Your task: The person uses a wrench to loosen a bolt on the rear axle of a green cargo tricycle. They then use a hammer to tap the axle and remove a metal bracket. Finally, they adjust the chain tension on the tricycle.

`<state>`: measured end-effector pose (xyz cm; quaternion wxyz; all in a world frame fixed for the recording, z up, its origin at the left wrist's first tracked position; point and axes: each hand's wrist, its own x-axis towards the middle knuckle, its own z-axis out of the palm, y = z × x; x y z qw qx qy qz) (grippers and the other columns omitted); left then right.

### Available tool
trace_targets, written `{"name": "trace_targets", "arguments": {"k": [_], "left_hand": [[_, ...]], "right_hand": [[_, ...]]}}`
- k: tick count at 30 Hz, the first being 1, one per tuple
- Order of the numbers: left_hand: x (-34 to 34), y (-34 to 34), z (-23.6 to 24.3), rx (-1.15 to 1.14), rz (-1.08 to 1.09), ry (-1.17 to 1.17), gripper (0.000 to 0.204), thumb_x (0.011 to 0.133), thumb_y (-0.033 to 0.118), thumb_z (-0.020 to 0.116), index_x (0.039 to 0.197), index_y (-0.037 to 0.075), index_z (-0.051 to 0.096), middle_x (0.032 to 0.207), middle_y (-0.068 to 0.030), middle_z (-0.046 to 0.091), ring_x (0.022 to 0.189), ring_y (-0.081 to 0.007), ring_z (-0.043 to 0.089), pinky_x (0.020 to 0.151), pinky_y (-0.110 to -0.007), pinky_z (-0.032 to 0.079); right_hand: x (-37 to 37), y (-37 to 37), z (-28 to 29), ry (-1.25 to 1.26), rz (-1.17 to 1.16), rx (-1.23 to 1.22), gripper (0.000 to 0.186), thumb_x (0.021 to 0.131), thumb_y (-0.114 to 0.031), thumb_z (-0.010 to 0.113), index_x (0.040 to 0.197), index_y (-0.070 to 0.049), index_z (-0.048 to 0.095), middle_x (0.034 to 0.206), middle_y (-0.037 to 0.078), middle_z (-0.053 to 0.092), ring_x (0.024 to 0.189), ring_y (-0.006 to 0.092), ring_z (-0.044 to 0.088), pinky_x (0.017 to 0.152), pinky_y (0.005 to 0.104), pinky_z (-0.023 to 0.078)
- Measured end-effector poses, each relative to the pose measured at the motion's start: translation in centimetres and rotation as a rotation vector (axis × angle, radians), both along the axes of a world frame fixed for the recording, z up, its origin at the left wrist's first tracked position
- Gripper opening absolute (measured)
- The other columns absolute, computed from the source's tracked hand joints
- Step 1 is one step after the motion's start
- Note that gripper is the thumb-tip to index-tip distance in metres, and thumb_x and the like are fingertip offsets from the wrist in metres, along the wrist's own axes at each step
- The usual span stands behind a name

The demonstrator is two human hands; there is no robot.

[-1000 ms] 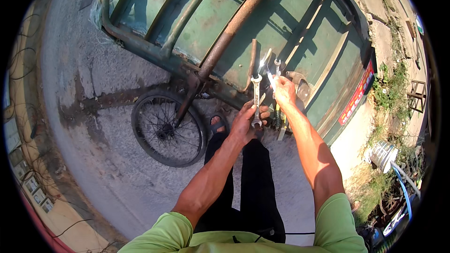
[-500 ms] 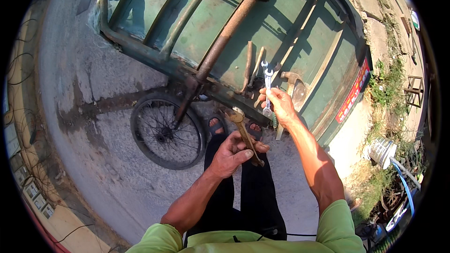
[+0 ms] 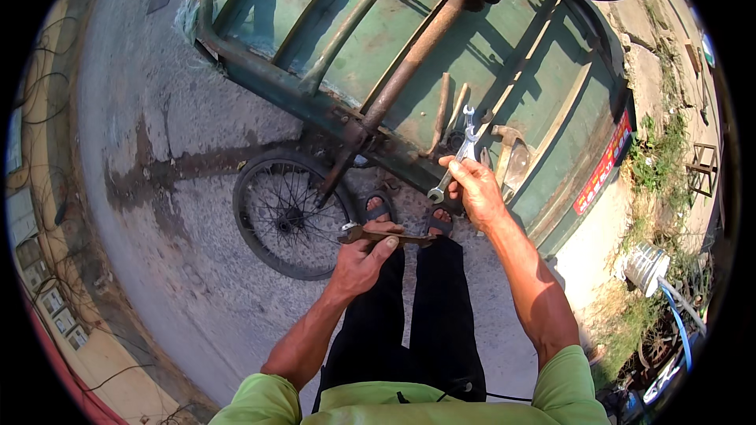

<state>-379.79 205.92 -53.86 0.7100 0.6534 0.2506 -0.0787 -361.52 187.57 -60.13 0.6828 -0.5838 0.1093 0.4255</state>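
Bright wrenches (image 3: pixel 466 149) are showing mid-frame, right hand (image 3: pixel 479 195) grasping them; left hand (image 3: pixel 358 266), lower down, is clenching and partly hiding a dark wrench (image 3: pixel 408 240). Hammer (image 3: pixel 507 135) lying right of centre; rusty axle (image 3: pixel 418 55) slanting above; spoked wheel (image 3: pixel 289 220) standing left.

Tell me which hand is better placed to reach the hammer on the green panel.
Probably the right hand: it appears nearer the hammer, while the left hand is farther left and lower in view. Neither is free, though: the right holds a shiny wrench, the left a brownish wrench.
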Motion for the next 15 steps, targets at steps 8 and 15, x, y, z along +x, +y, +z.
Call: {"name": "trace_targets", "arguments": {"k": [8,15], "left_hand": [[-1.5,0.9,0.7,-0.017,0.022,0.069,0.036,0.1,0.023,0.064,0.121,-0.006,0.066,0.111,-0.0104,0.065,0.102,-0.0188,0.063,0.089,-0.032,0.052],[-0.3,2.0,2.4,0.1,-0.155,0.119,0.035,0.099,0.025,0.062,0.117,-0.004,0.07,0.107,-0.0097,0.07,0.098,-0.0172,0.065,0.087,-0.032,0.052]], "right_hand": [[-1.0,0.8,0.9,0.114,0.06,0.011,0.036,0.1,-0.04,0.058,0.121,-0.014,0.071,0.075,-0.005,0.059,0.067,0.0039,0.052,0.056,0.0195,0.04],[-2.1,1.8,3.0,0.155,0.036,0.072,0.034,0.103,-0.029,0.053,0.121,-0.005,0.07,0.077,-0.003,0.06,0.07,0.0056,0.054,0.065,0.0214,0.044]]}}
